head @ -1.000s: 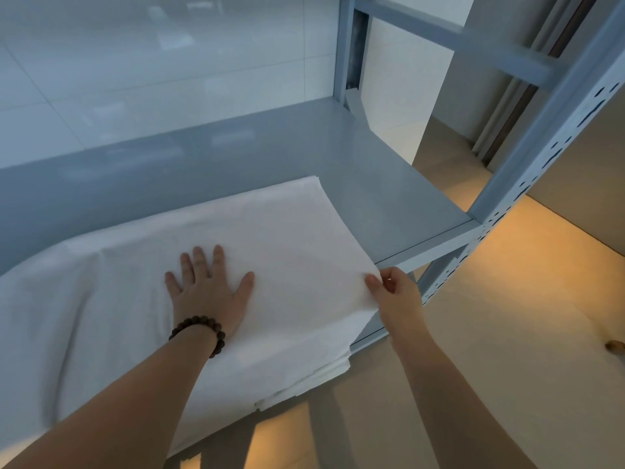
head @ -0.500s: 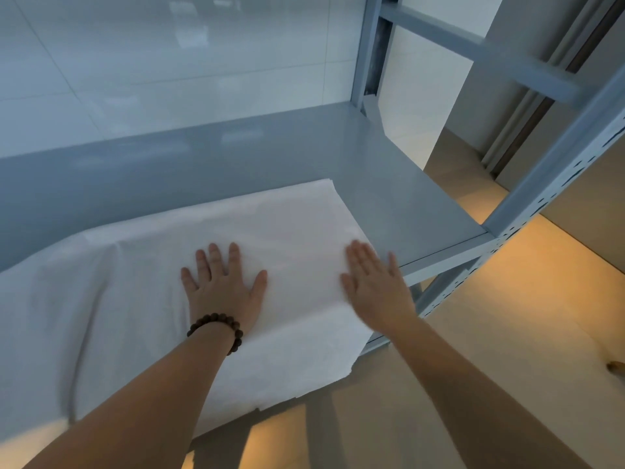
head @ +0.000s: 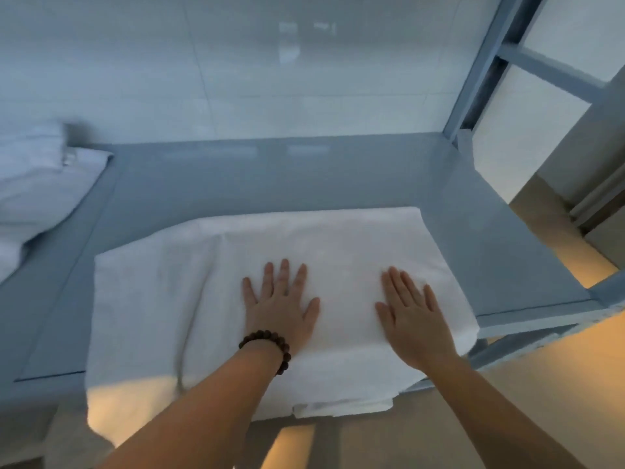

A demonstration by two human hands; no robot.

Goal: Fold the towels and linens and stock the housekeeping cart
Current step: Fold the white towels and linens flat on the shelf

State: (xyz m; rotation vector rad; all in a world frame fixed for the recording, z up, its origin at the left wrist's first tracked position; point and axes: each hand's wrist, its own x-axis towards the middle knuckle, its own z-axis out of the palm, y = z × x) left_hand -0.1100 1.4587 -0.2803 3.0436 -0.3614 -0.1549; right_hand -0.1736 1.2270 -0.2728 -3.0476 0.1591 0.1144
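Far left, a pile of white linens point(head: 40, 184) sits on the grey shelf point(head: 304, 177). Your L hand point(head: 280, 309), bead bracelet point(head: 270, 346) on wrist, lies flat w/ fingers spread on the folded white towel point(head: 152, 299), shelf front, near edge overhanging. Your R hand point(head: 412, 319) presses flat beside it, fingers straight, together.

Dim, cool blue light above; warm orange glow from below right. Glare patches on the wall point(head: 304, 38). Soft overall, edges bent and blurred.
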